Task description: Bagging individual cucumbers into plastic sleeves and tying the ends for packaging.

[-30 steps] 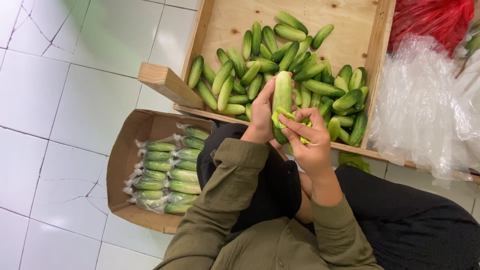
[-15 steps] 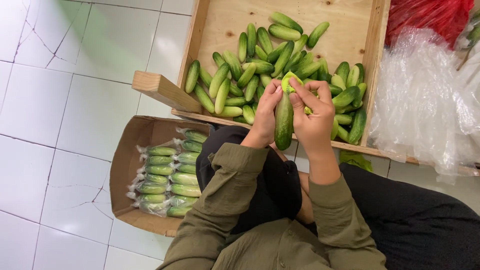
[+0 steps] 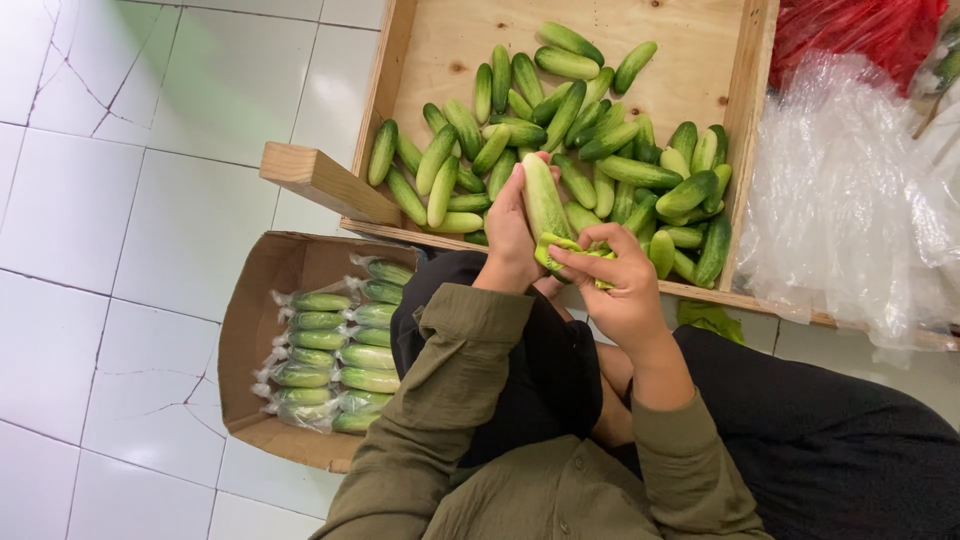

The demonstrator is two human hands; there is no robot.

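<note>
Head view: a shallow pale wooden crate on the white tiled floor holds loose green cucumbers; beside it an open brown cardboard box holds rows of film-wrapped cucumbers. The step in hand looks like wrapping one cucumber. The left hand, grip closed, holds the long green cucumber upright over the crate's near edge. The right hand pinches crumpled clear film at its lower end. Next, the film likely needs drawing taut.
</note>
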